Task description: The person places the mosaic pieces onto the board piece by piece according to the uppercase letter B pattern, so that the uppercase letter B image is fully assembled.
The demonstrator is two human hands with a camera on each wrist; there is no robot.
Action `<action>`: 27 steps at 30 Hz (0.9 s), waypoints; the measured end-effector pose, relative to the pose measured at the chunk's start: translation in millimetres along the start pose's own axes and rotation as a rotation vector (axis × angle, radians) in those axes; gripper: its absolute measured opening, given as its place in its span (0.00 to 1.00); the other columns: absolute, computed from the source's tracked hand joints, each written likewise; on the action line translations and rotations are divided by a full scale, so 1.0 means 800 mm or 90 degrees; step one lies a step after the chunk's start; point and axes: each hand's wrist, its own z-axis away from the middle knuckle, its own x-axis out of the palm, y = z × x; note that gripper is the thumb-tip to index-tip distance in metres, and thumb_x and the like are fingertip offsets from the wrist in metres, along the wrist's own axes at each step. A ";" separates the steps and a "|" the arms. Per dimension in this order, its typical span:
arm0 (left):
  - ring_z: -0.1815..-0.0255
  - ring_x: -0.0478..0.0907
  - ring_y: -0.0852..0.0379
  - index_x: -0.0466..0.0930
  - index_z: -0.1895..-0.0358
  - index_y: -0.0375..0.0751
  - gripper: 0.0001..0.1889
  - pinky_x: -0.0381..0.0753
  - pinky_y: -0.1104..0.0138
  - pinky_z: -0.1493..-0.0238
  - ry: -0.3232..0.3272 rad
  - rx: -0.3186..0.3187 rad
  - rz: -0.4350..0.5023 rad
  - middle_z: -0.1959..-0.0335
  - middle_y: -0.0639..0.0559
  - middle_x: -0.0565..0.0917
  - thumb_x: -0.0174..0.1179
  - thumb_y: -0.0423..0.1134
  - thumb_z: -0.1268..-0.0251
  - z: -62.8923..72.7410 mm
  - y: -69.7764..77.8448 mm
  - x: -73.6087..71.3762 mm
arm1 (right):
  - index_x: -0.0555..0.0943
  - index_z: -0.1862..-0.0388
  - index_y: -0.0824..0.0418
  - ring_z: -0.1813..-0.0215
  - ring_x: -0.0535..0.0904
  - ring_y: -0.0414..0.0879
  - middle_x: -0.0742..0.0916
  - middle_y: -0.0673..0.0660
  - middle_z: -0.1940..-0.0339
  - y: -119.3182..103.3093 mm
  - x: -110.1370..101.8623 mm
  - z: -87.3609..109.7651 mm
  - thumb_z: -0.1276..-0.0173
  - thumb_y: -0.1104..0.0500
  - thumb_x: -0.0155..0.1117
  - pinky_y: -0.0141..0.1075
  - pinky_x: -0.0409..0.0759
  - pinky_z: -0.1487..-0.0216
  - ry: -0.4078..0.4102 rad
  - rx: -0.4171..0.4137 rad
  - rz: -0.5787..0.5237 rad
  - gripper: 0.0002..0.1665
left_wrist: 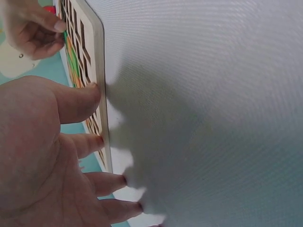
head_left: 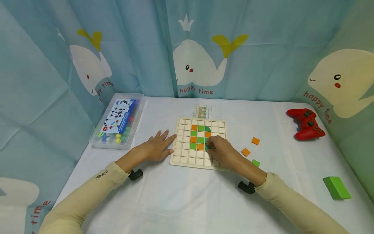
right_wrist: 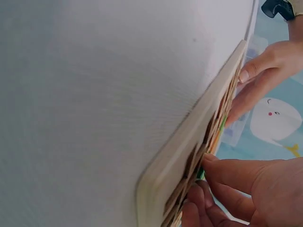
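Observation:
A wooden grid board (head_left: 182,159) lies flat on the table, with orange and green square tiles and darker green rounded pieces set in its middle cells. Fingers spread, my left hand (head_left: 157,146) rests at the board's left edge; its thumb and index fingertip touch the rim in the left wrist view. Over the right part of the pattern, my right hand (head_left: 223,151) pinches a dark green piece (right_wrist: 200,173) between thumb and fingers, down at the board's surface. The fingers cover most of that piece, so its shape cannot be made out.
Behind the board lies a small printed pattern card (head_left: 202,111). Two loose orange tiles (head_left: 255,141) and a green tile (head_left: 255,163) lie to the right. Farther out are a red game controller (head_left: 306,125) and a green block (head_left: 337,188). A clear plastic box (head_left: 135,125) stands at left.

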 end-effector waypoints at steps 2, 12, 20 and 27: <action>0.13 0.38 0.28 0.44 0.11 0.53 0.38 0.48 0.32 0.20 0.001 0.003 0.000 0.12 0.36 0.41 0.47 0.56 0.14 0.002 0.001 -0.001 | 0.83 0.49 0.68 0.49 0.84 0.54 0.83 0.61 0.53 0.002 0.001 0.002 0.27 0.68 0.70 0.45 0.86 0.46 0.003 -0.012 0.004 0.10; 0.13 0.37 0.29 0.44 0.11 0.53 0.38 0.47 0.32 0.20 0.000 0.003 -0.002 0.12 0.36 0.41 0.47 0.56 0.14 0.003 0.002 -0.002 | 0.85 0.49 0.66 0.51 0.81 0.52 0.83 0.59 0.54 0.016 -0.019 0.013 0.25 0.65 0.69 0.48 0.83 0.45 0.023 -0.035 -0.005 0.09; 0.13 0.38 0.29 0.44 0.11 0.54 0.38 0.48 0.32 0.19 0.001 -0.004 -0.009 0.12 0.37 0.41 0.47 0.57 0.14 0.000 0.002 0.000 | 0.80 0.38 0.71 0.45 0.78 0.64 0.81 0.69 0.46 0.081 -0.079 0.040 0.22 0.62 0.67 0.58 0.80 0.42 0.090 0.051 0.005 0.20; 0.13 0.38 0.29 0.42 0.11 0.54 0.38 0.49 0.32 0.20 -0.004 0.000 -0.018 0.12 0.37 0.41 0.46 0.57 0.14 -0.002 0.000 0.001 | 0.72 0.29 0.76 0.32 0.72 0.72 0.74 0.78 0.32 0.150 -0.106 0.056 0.21 0.57 0.65 0.65 0.75 0.32 0.112 0.176 -0.037 0.31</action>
